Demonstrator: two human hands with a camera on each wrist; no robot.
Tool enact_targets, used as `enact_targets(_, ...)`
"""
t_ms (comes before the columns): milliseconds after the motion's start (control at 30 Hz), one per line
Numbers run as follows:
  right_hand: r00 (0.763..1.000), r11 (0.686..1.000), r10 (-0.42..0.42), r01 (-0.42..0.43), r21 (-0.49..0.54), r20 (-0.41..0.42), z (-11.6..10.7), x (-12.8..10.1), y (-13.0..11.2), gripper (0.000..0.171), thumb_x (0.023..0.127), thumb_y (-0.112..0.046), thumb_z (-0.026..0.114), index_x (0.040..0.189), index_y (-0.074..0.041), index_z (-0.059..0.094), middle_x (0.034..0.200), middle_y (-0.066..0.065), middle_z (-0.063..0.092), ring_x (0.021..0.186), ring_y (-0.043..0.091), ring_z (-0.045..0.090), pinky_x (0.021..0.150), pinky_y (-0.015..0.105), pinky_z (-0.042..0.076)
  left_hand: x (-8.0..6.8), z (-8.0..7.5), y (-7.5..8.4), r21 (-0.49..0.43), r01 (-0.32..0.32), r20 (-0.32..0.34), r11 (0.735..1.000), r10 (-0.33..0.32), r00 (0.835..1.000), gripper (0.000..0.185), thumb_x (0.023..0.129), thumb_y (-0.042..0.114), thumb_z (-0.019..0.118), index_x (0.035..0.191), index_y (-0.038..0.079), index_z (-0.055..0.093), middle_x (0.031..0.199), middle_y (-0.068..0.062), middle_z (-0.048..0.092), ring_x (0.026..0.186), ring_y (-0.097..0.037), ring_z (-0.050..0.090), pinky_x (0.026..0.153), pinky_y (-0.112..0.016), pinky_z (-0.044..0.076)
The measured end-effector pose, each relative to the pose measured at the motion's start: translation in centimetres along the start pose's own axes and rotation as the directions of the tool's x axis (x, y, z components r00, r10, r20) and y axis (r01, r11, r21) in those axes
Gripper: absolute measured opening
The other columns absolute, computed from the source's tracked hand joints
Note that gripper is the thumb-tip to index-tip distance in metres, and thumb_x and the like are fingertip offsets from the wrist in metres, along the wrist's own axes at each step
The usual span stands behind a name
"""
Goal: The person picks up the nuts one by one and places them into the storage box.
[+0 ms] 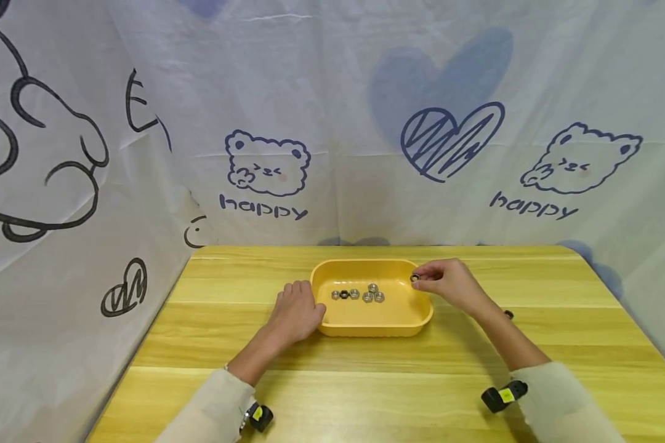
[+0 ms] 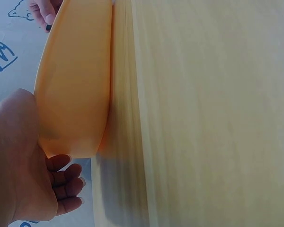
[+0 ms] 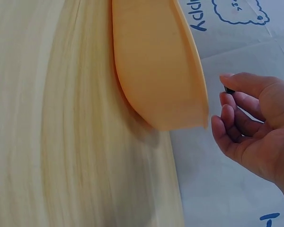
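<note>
A yellow tray (image 1: 372, 328) lies in the middle of a wooden table and holds several metal nuts (image 1: 372, 293) plus a dark one (image 1: 343, 294). My left hand (image 1: 296, 312) rests against the tray's left end (image 2: 73, 90), its thumb at the wall and its fingers (image 2: 68, 182) curled on the table. My right hand (image 1: 449, 283) hovers over the tray's far right corner (image 3: 177, 94) and pinches a small dark nut (image 1: 415, 277) between thumb and fingertips (image 3: 229, 90).
The wooden table (image 1: 366, 394) stretches wide in front of and beside the tray. A printed white cloth (image 1: 332, 123) hangs behind and along the left side. A small dark object (image 1: 508, 314) lies on the table beside my right forearm.
</note>
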State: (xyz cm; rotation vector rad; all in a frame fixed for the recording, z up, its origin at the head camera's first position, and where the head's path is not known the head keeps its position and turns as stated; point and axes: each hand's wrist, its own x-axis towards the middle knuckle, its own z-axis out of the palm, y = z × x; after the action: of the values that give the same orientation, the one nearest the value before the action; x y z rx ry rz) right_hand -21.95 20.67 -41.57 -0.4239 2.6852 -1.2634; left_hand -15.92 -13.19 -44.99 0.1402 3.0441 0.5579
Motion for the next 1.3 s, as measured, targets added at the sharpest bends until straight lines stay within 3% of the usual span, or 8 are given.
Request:
enact_targets(667, 0.999, 1.0, -0.016, 0.015, 0.025, 0.04, 2.3, 1.3, -1.0, 0.029, 0.09, -0.018, 0.08, 0.114, -0.002, 0.076, 0.097, 0.01, 0.075, 0.085, 0.016, 0.066, 0.071, 0.022, 0.055, 0.1, -0.1, -0.3, -0.001, -0.004, 0.006, 1.0, 0.004, 1.0, 0.036, 0.096, 0.03, 0.049, 0.111, -0.003, 0.051, 0.096, -0.013, 0.048, 0.091, -0.029, 0.04, 0.084, -0.042, 0.035)
enact_targets(1300, 0.991, 0.993, -0.09, 0.096, -0.066, 0.096, 4.3, 2.5, -1.5, 0.023, 0.088, -0.014, 0.081, 0.107, -0.002, 0.078, 0.096, 0.008, 0.077, 0.083, 0.012, 0.068, 0.073, 0.023, 0.055, -0.1, 0.0, -0.1, 0.004, -0.011, -0.005, 1.0, 0.011, 1.0, 0.036, 0.096, 0.03, 0.049, 0.111, -0.003, 0.051, 0.096, -0.013, 0.048, 0.09, -0.029, 0.04, 0.083, -0.041, 0.035)
